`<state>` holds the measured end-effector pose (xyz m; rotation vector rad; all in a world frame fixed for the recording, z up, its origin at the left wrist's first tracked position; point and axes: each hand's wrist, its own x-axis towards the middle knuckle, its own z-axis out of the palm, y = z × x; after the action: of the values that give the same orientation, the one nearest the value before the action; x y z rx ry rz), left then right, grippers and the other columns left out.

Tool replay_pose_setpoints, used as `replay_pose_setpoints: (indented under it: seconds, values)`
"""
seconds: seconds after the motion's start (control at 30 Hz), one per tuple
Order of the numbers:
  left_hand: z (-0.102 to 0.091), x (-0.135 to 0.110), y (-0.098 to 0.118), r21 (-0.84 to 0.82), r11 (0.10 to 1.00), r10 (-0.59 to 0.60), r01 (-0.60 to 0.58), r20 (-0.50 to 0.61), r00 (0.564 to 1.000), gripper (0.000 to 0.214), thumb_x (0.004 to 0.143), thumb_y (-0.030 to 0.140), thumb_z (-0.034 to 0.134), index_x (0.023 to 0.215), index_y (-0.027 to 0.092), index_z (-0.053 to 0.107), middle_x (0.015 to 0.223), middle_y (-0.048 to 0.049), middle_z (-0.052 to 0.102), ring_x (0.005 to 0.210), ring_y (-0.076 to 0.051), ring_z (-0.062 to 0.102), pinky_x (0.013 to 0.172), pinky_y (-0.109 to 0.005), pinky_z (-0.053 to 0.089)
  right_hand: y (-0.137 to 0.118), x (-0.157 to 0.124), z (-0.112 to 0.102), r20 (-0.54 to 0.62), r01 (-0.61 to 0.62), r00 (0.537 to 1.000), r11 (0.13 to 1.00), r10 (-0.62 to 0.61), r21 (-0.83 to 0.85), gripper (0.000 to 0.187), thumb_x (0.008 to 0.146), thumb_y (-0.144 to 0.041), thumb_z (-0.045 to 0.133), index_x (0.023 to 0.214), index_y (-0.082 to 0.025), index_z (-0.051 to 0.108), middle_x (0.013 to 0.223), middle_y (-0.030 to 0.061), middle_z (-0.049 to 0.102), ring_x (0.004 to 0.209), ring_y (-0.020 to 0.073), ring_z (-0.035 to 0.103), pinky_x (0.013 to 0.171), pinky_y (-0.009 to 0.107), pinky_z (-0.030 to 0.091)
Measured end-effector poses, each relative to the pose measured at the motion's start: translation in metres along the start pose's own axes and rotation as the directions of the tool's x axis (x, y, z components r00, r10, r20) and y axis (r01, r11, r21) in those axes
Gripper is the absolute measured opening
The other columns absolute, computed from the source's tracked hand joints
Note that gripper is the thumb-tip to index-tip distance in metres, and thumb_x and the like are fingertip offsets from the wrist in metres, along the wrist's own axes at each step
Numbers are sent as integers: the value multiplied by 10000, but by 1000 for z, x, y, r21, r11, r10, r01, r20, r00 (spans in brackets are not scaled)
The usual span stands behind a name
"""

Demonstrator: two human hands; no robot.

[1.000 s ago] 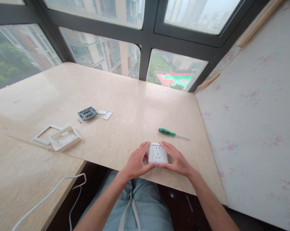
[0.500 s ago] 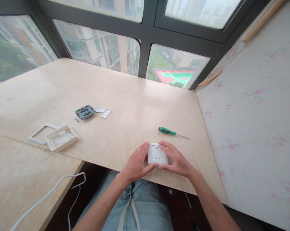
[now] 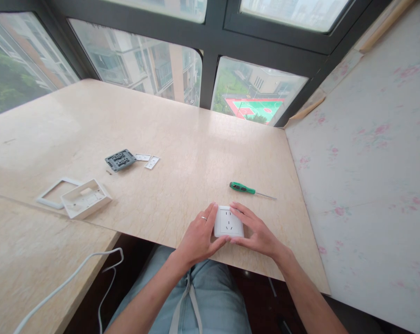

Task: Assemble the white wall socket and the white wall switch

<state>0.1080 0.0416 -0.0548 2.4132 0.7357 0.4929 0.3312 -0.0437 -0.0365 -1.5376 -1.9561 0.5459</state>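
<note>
A white wall socket (image 3: 228,221) lies face up on the beige marble tabletop (image 3: 182,139) near its front edge. My left hand (image 3: 198,236), with a ring on one finger, grips the socket's left side. My right hand (image 3: 256,231) grips its right side, fingers curled over the top corner. Both hands press against the socket from either side. A green-handled screwdriver (image 3: 246,189) lies just beyond my right hand, tip pointing right.
At the left lie a grey switch module (image 3: 120,159), two small white plates (image 3: 148,160), a white back box (image 3: 85,198) and a white frame (image 3: 50,198). A white cable (image 3: 74,278) hangs off the lower left table. Windows stand behind; a floral wall runs along the right.
The camera has tilted slightly, shifting the scene. My hands stay on the socket, with the right fingers moved a little over its top edge.
</note>
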Motion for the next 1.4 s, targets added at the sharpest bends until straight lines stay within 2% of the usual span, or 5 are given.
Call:
replay_pose_setpoints:
  seconds: [0.2, 0.4, 0.8, 1.13, 1.4]
  values:
    - [-11, 7, 16, 278, 960, -80, 47, 108, 991, 882, 922, 671, 419, 1535, 76, 200, 1570, -286, 264, 1152, -366, 599, 858, -476, 543, -8, 4, -4, 24, 28, 999, 994, -25, -106, 795, 854, -427, 711, 1530, -237, 339, 1538, 146, 429, 1433, 311, 391, 1153, 542, 386]
    - [-26, 18, 21, 462, 886, -99, -34, 260, 960, 914, 883, 716, 425, 1487, 36, 328, 1559, -303, 257, 994, -312, 675, 724, -389, 580, -8, 6, -4, 10, 75, 997, 984, -75, -161, 783, 849, -444, 709, 1510, -197, 369, 1506, 174, 466, 1415, 311, 421, 1142, 555, 394]
    - [-27, 23, 6, 281, 958, -19, -55, 253, 967, 913, 850, 702, 528, 1499, 87, 343, 1504, -341, 333, 999, -383, 699, 694, -427, 578, -9, 7, -1, 38, 60, 998, 968, -52, -244, 813, 845, -453, 688, 1527, -194, 329, 1493, 175, 483, 1409, 315, 428, 1159, 596, 334]
    - [-19, 19, 11, 322, 946, -53, -25, 231, 971, 962, 840, 727, 492, 1491, 31, 352, 1492, -371, 312, 986, -405, 694, 680, -452, 574, -8, 3, -1, 98, 19, 995, 968, 6, -251, 809, 878, -475, 654, 1543, -210, 276, 1549, 171, 403, 1460, 308, 340, 1171, 608, 290]
    - [-17, 15, 10, 345, 939, -61, -7, 186, 981, 942, 828, 681, 570, 1490, 51, 345, 1483, -368, 336, 959, -385, 707, 706, -447, 580, -42, 28, -19, 223, 78, 974, 894, 26, -442, 770, 814, -410, 726, 1481, -192, 407, 1416, 180, 544, 1359, 371, 456, 1141, 625, 308]
